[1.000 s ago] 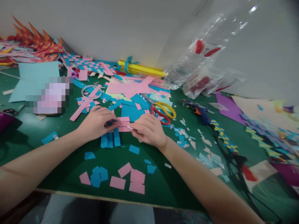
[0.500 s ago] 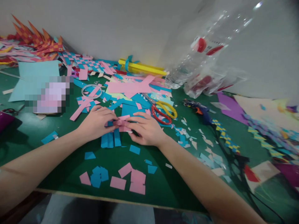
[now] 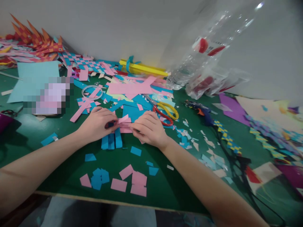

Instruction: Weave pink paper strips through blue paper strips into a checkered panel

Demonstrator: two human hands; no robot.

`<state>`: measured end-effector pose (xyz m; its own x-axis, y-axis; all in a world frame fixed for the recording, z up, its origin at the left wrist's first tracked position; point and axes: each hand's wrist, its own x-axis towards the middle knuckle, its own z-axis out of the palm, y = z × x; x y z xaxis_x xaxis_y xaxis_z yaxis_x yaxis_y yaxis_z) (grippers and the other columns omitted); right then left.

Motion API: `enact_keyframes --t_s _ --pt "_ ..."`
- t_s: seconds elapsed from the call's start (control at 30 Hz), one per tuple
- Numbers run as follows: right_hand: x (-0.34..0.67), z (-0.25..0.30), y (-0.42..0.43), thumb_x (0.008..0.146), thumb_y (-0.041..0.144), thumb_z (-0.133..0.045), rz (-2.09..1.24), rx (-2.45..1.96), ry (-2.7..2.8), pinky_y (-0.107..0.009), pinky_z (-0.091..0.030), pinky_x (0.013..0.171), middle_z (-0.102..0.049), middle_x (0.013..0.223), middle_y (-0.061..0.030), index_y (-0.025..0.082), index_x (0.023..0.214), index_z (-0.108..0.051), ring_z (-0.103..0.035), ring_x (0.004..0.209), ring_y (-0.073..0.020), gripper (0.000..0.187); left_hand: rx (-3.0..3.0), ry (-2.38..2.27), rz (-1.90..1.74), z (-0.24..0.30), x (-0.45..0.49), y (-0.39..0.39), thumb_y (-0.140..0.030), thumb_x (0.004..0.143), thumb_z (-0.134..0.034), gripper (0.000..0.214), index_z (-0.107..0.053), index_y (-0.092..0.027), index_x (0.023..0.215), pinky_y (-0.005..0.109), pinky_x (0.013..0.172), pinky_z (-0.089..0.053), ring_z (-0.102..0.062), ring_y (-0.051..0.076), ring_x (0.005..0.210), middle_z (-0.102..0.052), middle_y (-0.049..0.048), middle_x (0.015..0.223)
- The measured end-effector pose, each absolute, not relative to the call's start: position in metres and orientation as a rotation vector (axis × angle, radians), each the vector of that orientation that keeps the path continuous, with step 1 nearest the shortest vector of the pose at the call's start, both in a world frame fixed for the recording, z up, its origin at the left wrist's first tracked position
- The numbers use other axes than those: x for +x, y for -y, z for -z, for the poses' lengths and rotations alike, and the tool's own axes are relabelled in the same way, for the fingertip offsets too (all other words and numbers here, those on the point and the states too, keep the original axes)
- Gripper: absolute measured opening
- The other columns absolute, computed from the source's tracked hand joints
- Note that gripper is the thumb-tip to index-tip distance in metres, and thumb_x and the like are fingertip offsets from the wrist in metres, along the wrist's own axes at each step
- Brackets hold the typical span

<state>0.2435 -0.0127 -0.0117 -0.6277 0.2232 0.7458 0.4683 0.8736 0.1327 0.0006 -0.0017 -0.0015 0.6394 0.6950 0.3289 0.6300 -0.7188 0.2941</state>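
My left hand [image 3: 98,124] is closed, thumb and fingers pinching a small weave of paper where pink and blue strips cross. Several blue paper strips [image 3: 111,141] hang from it toward me. Out of its right side stick pink paper strips [image 3: 125,125]. The fingertips of my right hand [image 3: 150,130] are pinched together on the end of a pink strip. My fingers hide part of the weave. Just beyond the right hand lie scissors [image 3: 167,113] with one red and one yellow handle loop.
Pink and blue paper pieces [image 3: 119,185] lie near the table edge. Behind are a roll of clear tape [image 3: 92,92], a yellow paper piece [image 3: 144,67] and a leaning plastic bottle [image 3: 201,47]. A blurred-out phone [image 3: 50,97] lies left; woven paper strips [image 3: 227,137] lie right.
My right hand has drawn slightly right, and its fingers have closed into a pinch. More of the pink strips shows between the hands. The left hand has hardly moved.
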Motion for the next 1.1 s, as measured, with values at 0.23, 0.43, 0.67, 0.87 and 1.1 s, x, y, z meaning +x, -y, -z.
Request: enact_keyframes --t_s 0.23,0.43,0.67,0.87,1.1 --pt "0.235 0.015 0.001 0.094 0.016 -0.058 0.400 -0.486 2.362 -0.032 -0.042 0.077 -0.069 0.077 -0.0009 0.018 0.097 -0.065 -0.053 0.077 -0.0155 0.008 2.689 -1.106 -0.652 0.003 0.000 0.001 -0.032 0.090 -0.058 0.016 -0.068 -0.019 0.091 0.041 0.092 -0.035 -0.066 0.023 0.097 -0.073 0.0039 0.100" --pt "0.226 0.020 -0.009 0.098 0.018 -0.049 0.359 -0.450 2.434 -0.030 -0.038 0.071 -0.067 0.075 -0.0010 0.019 0.095 -0.067 -0.051 0.074 -0.0156 0.018 2.688 -1.107 -0.645 0.004 -0.001 0.001 -0.029 0.090 -0.056 0.015 -0.067 -0.018 0.091 0.041 0.092 -0.037 -0.066 0.023 0.098 -0.073 0.0047 0.101" --pt "0.222 0.019 -0.015 0.099 0.018 -0.048 0.364 -0.443 2.470 -0.030 -0.036 0.070 -0.065 0.074 -0.0001 0.021 0.094 -0.068 -0.052 0.073 -0.0143 0.021 2.650 -1.124 -0.629 0.004 -0.001 0.001 -0.029 0.087 -0.060 0.014 -0.069 -0.020 0.094 0.042 0.094 -0.037 -0.066 0.024 0.100 -0.074 0.0045 0.101" --pt "0.223 0.020 -0.015 0.099 0.020 -0.048 0.301 -0.455 2.467 -0.030 -0.037 0.069 -0.069 0.079 -0.0013 0.020 0.093 -0.068 -0.056 0.075 -0.0142 0.021 2.636 -1.118 -0.593 0.003 -0.003 0.001 -0.031 0.082 -0.069 0.019 -0.068 -0.020 0.097 0.043 0.095 -0.036 -0.065 0.025 0.103 -0.072 0.0039 0.104" --pt "0.223 0.020 -0.013 0.100 0.030 -0.048 0.246 -0.520 2.412 -0.028 -0.037 0.064 -0.064 0.071 -0.0026 0.018 0.088 -0.070 -0.056 0.069 -0.0142 0.027 2.604 -1.127 -0.545 0.002 -0.003 0.000 -0.033 0.079 -0.071 0.021 -0.068 -0.020 0.097 0.045 0.096 -0.036 -0.064 0.026 0.104 -0.072 0.0041 0.106"
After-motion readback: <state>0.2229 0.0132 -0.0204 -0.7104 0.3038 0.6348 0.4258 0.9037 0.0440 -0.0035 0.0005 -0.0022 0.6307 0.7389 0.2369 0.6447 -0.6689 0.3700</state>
